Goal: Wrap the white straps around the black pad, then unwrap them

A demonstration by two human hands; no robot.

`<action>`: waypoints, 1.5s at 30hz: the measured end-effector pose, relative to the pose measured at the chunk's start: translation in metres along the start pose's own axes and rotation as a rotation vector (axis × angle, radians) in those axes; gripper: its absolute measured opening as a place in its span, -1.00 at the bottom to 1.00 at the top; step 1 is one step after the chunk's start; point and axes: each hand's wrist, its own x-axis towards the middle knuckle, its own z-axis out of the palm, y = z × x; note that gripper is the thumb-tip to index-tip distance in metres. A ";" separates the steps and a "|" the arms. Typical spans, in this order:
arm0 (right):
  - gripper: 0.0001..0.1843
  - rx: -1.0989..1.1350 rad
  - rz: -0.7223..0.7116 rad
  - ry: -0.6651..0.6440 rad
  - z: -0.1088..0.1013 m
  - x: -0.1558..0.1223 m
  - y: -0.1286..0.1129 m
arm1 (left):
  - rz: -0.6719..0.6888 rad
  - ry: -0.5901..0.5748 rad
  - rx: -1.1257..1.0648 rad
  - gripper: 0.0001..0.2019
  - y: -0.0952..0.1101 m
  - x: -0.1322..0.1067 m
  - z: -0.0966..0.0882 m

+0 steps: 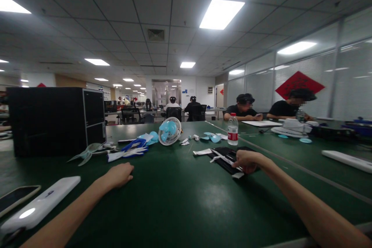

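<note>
Across the green bench, a black mat is being reached by the right hand; the left hand is being rested, loosely curled, its grip being hidden. On the mat, a slim metallic tool is apparently being taken up, though pinching cannot be confirmed. Sure finger placement is seemingly being called for next.

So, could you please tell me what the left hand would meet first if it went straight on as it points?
Probably the fan, across the table. The gloves lie close to the left of that line, so the left hand might brush them first; depth is hard to judge here.
</note>
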 end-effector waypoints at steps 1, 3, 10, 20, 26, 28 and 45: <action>-0.74 0.009 0.001 0.003 0.000 -0.001 0.000 | -0.001 -0.003 0.000 -0.67 0.000 0.000 0.000; -0.80 0.027 0.010 0.002 0.000 -0.002 0.000 | 0.000 -0.007 -0.002 -0.67 0.001 0.000 -0.001; -0.83 -0.022 0.043 0.020 0.003 -0.001 -0.005 | 0.000 -0.022 -0.002 -0.67 0.000 0.000 0.000; -0.77 -0.020 0.014 0.064 0.000 0.003 -0.002 | -0.009 -0.036 0.052 -0.65 0.011 -0.007 -0.009; -0.91 0.078 -0.181 0.177 -0.013 0.004 0.005 | -0.014 -0.019 0.013 -0.65 0.005 -0.003 -0.004; -0.84 0.121 -0.262 0.259 -0.020 0.003 0.006 | -0.011 -0.009 0.017 -0.65 0.002 0.000 -0.001; -0.66 -0.318 -0.167 0.815 -0.048 0.079 -0.066 | -0.007 -0.002 0.044 -0.67 0.002 0.004 0.001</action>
